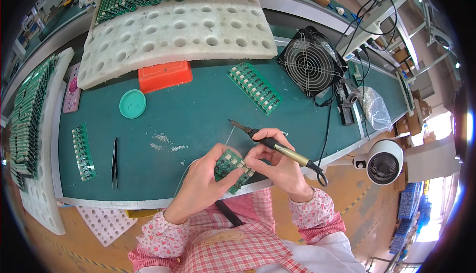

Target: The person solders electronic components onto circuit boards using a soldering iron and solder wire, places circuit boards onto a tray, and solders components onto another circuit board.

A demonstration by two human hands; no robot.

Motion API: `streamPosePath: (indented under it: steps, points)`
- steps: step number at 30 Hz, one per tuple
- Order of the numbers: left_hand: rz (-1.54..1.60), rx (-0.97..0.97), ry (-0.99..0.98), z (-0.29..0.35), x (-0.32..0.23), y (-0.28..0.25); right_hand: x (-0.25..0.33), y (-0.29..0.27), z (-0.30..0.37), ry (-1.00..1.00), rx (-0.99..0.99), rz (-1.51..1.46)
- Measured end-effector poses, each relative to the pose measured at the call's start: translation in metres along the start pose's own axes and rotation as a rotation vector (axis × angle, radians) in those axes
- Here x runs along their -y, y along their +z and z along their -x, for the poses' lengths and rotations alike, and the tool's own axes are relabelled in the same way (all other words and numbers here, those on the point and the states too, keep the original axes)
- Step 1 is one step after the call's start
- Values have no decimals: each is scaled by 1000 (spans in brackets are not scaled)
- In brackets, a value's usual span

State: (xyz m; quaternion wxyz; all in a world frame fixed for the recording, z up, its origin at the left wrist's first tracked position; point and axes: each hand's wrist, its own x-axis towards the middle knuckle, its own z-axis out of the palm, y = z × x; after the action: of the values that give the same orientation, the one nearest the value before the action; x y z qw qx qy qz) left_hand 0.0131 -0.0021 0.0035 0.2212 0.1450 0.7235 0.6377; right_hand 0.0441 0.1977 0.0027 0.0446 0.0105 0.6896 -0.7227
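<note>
My left hand (198,186) grips a small green circuit board (228,163) with a row of white connectors, near the table's front edge. A thin solder wire (230,135) rises above those fingers, and another length trails down beside the hand. In my right hand (281,170) rests a soldering iron (290,153), black and gold, its tip pointing up and left, away from the board. The right thumb and forefinger pinch at the board's right edge; whether a small part sits between them is hidden.
A larger circuit board (255,88) lies beyond my hands, beside a black fan (311,62). Left are tweezers (114,164), a board strip (83,151) and a round green lid (133,104). Behind, a red box (165,76) adjoins white foam (173,32) carrying boards. The iron's cord hangs right.
</note>
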Motion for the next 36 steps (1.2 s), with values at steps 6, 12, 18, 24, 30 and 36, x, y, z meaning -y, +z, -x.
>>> streamPosePath:
  steps: [6, 12, 18, 24, 30, 36]
  points:
    - [-9, 15, -2, 1, 0, -1, 8, -3, -1, 88, 41, -9]
    - [-29, 35, -3, 2, -2, -2, 9, -4, 1, 46, 55, 29]
    - [19, -4, 21, 2, -2, 4, 15, 1, 7, 23, 17, 118]
    - [70, -65, 28, 3, -1, 5, 14, -4, 8, -232, -103, 422]
    - [82, -107, 3, 0, 10, 1, 17, -67, 0, -599, -194, 1119]
    - [172, -68, -65, -2, 13, -3, -9, -74, -12, -711, -127, 1129]
